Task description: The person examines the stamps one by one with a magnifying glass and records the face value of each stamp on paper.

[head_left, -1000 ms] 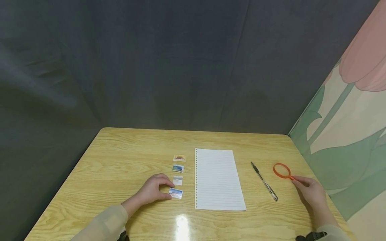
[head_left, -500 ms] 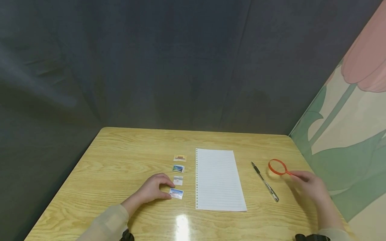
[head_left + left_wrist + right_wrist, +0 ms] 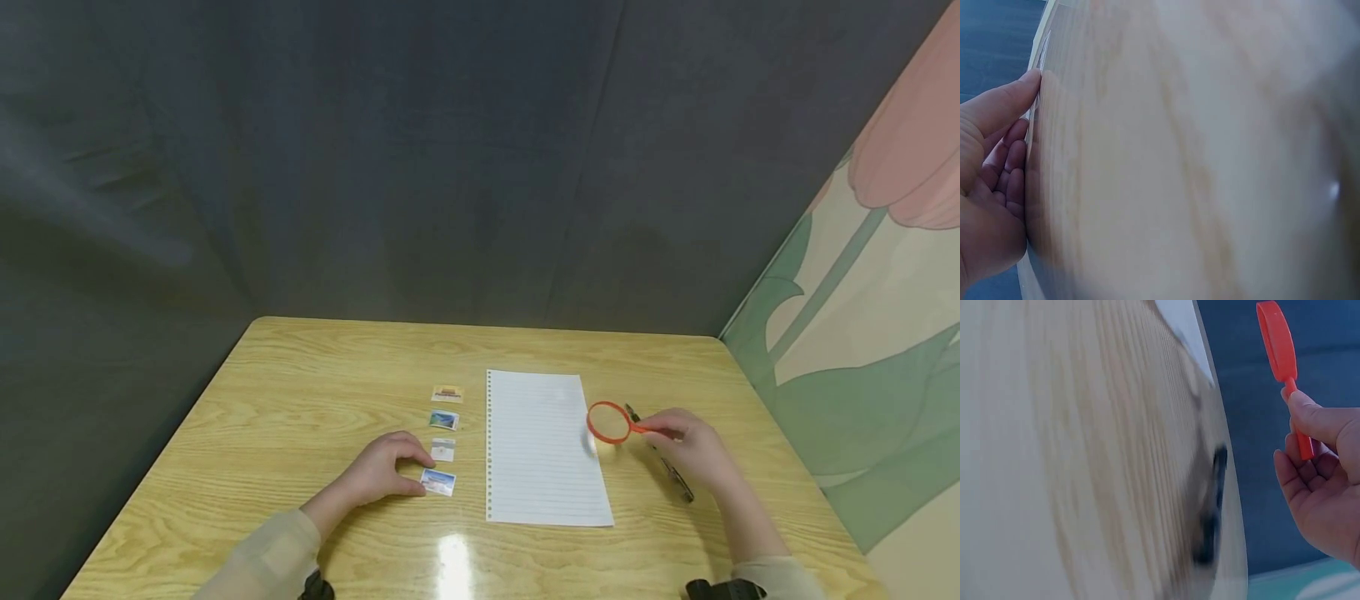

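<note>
The red magnifying glass [image 3: 632,427] is pinched in the right hand [image 3: 690,446], thumb and fingers closed on its handle, ring pointing leftward out of the grip. It is held up off the table; in the head view the ring overlaps the right edge of the lined sheet [image 3: 543,450], left of the grip. Below the right hand a pen [image 3: 675,477] lies slantwise on the table, partly hidden by the fingers and clip-end detail too small to tell.

The left hand [image 3: 386,469] rests at the nearest picture card [image 3: 438,482], thumb and forefinger parted at its left side; whether the thumb tip lies on the card or only against its edge cannot be told. Just beyond that hand's fingertips is a grey-and-white card [image 3: 442,450], then a blue-green card [image 3: 444,419], and farthest a yellow card [image 3: 447,393], making a column between the left hand and the sheet.

Under both hands spreads the wood-grain table [image 3: 337,367]. Past its far edge, beyond either grip, hangs a dark curtain [image 3: 420,167]; right of the right hand is a tulip-patterned cloth [image 3: 862,350].
</note>
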Demonstrator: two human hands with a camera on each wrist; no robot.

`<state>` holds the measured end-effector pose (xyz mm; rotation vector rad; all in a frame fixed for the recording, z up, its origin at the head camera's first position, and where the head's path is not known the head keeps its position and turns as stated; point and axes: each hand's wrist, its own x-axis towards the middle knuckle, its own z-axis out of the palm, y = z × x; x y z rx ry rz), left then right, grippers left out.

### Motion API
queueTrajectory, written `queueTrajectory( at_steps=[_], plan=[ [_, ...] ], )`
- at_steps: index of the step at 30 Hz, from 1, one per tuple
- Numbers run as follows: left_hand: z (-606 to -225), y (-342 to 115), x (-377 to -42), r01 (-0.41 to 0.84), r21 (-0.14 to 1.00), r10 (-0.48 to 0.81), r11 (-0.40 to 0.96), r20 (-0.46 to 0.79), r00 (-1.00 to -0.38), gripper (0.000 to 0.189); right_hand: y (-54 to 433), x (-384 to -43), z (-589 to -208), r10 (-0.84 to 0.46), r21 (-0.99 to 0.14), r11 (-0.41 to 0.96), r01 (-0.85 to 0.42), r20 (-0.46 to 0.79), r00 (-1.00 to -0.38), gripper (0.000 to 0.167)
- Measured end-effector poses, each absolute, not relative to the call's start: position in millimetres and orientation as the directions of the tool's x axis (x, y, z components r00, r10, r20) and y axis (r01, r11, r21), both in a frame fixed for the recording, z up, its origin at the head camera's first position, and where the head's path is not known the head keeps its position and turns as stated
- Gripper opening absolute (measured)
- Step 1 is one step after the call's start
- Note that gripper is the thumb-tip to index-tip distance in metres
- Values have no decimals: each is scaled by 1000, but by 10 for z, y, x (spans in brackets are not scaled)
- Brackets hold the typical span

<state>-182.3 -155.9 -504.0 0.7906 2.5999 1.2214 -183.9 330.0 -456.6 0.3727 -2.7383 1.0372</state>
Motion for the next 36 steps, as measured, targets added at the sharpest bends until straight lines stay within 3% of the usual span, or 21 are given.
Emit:
queueTrajectory(
  at_steps=[6, 10, 17, 26, 36],
  plan=[
    [-5062, -1562, -1829, 393, 758, 523, 521, 81, -849, 28, 2932, -1912, -4619, -262, -629, 663, -407, 314, -913, 19],
    [-5083, -1573, -1836, 419, 744, 523, 520, 111, -845, 26, 2682, -1959, -4704, -348, -628, 582, -516, 381, -856, 23],
    [-5098, -1560, -1839, 469, 714, 527, 520, 165, -834, 20, 2299, -1988, -4794, -439, -640, 465, -612, 433, -787, 21],
    [-5120, -1544, -1843, 489, 694, 523, 529, 187, -831, 21, 1929, -1967, -4832, -476, -689, 376, -620, 431, -767, 22],
    [-5127, -1532, -1832, 490, 674, 505, 553, 197, -841, 23, 1537, -1885, -4814, -522, -730, 401, -553, 315, -793, 16]
  ],
)
